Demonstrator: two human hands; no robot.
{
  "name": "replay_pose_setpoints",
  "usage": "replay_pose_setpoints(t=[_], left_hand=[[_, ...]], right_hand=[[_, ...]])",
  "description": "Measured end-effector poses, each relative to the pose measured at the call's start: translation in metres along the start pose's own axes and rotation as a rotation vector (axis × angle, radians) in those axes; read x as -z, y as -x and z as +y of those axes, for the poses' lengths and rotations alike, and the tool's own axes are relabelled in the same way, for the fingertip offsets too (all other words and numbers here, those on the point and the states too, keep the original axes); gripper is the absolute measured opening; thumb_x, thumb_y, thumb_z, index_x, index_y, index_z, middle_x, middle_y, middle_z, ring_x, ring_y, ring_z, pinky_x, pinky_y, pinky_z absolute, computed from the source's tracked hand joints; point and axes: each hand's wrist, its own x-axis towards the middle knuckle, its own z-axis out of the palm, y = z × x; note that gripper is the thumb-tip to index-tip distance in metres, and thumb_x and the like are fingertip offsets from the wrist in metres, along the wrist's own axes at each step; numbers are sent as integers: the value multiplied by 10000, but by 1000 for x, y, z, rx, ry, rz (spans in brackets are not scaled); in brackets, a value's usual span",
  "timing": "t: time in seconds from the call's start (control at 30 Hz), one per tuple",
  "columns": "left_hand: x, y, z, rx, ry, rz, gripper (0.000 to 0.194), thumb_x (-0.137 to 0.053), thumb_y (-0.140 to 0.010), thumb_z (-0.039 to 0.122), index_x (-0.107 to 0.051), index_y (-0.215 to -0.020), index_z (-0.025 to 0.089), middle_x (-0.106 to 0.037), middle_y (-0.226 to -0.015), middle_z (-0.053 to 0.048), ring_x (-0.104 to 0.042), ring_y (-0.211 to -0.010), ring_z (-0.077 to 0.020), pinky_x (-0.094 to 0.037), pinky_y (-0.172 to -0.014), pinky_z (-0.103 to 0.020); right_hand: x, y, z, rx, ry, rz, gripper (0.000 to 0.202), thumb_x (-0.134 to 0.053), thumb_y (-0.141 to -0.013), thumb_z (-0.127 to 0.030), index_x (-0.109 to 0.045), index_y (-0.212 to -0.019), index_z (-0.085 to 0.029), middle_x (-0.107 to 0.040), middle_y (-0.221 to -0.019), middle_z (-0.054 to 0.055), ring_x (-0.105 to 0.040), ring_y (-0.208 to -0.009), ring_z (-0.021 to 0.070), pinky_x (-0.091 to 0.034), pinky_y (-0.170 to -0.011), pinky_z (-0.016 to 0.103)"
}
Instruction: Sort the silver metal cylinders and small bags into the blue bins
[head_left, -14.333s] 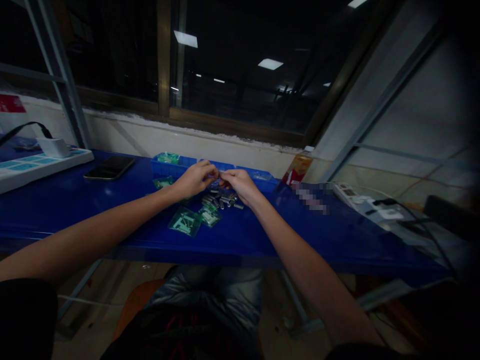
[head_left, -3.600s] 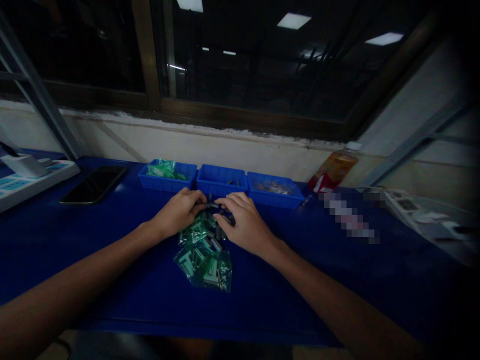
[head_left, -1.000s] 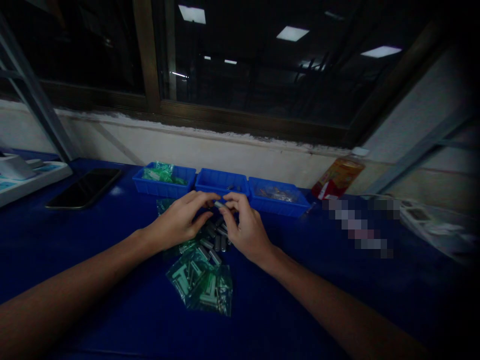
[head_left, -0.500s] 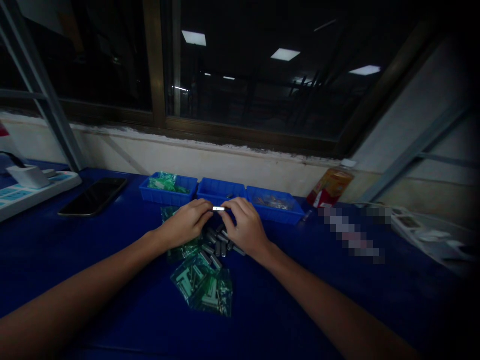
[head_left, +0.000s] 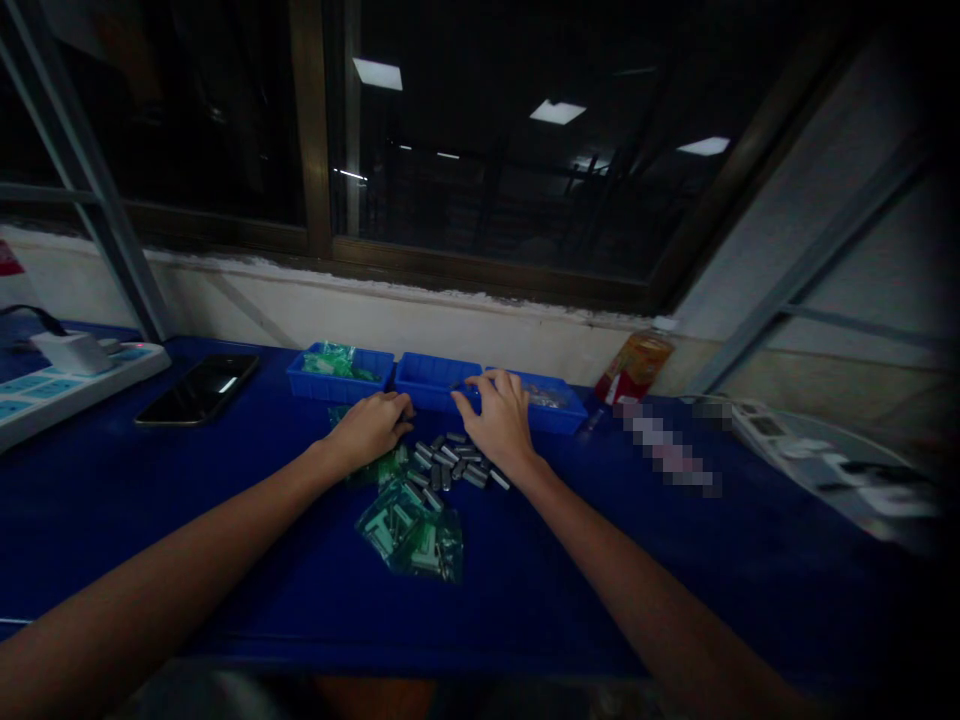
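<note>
My left hand is closed, its fingers curled together just in front of the blue trays. Whatever it holds is too dark to make out. My right hand reaches to the front edge of the middle blue tray, thumb and forefinger apart, and nothing shows between them. Between and below the hands lies a loose pile of small grey metal bars. Green plastic packets with small pale parts inside lie nearer to me, and more of them are partly under my left hand.
Left of the middle tray, a blue tray holds green packets; the right one holds small shiny pieces. A phone and a power strip lie at left. A drink bottle leans at the back right.
Both hands were together around a bright small metal piece. Now they are apart: my right hand has moved to the middle tray, and the piece no longer shows. The view has shifted slightly.
</note>
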Motion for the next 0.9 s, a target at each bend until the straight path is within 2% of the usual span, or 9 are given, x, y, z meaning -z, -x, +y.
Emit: replay_pose_setpoints(t=[0.13, 0.23, 0.33, 0.43, 0.57, 0.67, 0.77, 0.83, 0.9], left_hand=[[-2, -1, -3, -8, 84, 90, 174, -444, -752, 93, -494, -902, 165, -599, -838, -61, -579, -784, -195, -438, -694, -306], [2, 1, 1, -6, 275, 195, 99, -432, -776, 130, -471, -857, 172, -580, -786, -32, -563, -739, -164, -439, -682, -286], [8, 6, 7, 47, 520, 281, 64, -436, -810, 211, -450, -863, 176, -577, -818, -25, -568, -771, -145, -454, -687, -269], [12, 10, 11, 90, 654, 310, 126, -453, -822, 277, -451, -889, 170, -583, -851, -35, -579, -823, -148, -462, -695, -265], [15, 14, 13, 95, 599, 261, 221, -421, -858, 329, -487, -986, 161, -614, -857, -43, -595, -810, -162, -467, -687, -279], [18, 15, 14, -18, 513, 217, 244, -402, -873, 283, -507, -1064, 171, -637, -910, -48, -601, -845, -164, -465, -753, -298], [19, 16, 15, -120, 441, 218, 210, -429, -861, 238, -537, -1029, 175, -644, -940, -49, -598, -888, -165, -451, -802, -294], [19, 16, 16, -110, 388, 229, 188, -422, -866, 235, -554, -984, 172, -649, -915, -48, -600, -866, -165, -448, -790, -288], [20, 16, 18, -67, 359, 236, 209, -385, -884, 241, -562, -960, 162, -652, -892, -48, -603, -830, -163, -447, -763, -279]], right_hand=[[10, 0, -25, 180, -76, -166, 231, -497, -834, -348, -600, -959, -184, -600, -959, 81, -460, -979, 232, -344, -781, 363], [10, -4, -38, 314, -124, -289, 240, -546, -800, -298, -571, -1011, -187, -613, -958, 71, -475, -951, 217, -348, -767, 345], [7, -5, -45, 314, -171, -262, 261, -553, -787, -232, -541, -1040, -172, -611, -978, 77, -492, -929, 208, -359, -770, 336], [5, -1, -46, 287, -239, -199, 173, -511, -821, -218, -556, -980, -167, -617, -922, 70, -515, -882, 187, -373, -778, 316], [8, 6, -44, 275, -230, -188, 192, -457, -868, -305, -594, -873, -170, -624, -826, 57, -533, -803, 171, -382, -757, 307], [10, 6, -42, 254, -216, -201, 282, -379, -903, -306, -604, -800, -169, -623, -775, 53, -542, -780, 161, -381, -741, 298], [9, 5, -41, 230, -263, -209, 337, -333, -918, -281, -586, -727, -170, -611, -722, 43, -548, -740, 148, -386, -718, 282], [8, 6, -41, 210, -317, -202, 311, -342, -914, -289, -578, -750, -171, -607, -726, 39, -550, -737, 146, -392, -713, 278], [8, 8, -41, 184, -377, -180, 218, -414, -884, -318, -569, -864, -167, -605, -762, 35, -553, -753, 148, -402, -720, 276]])
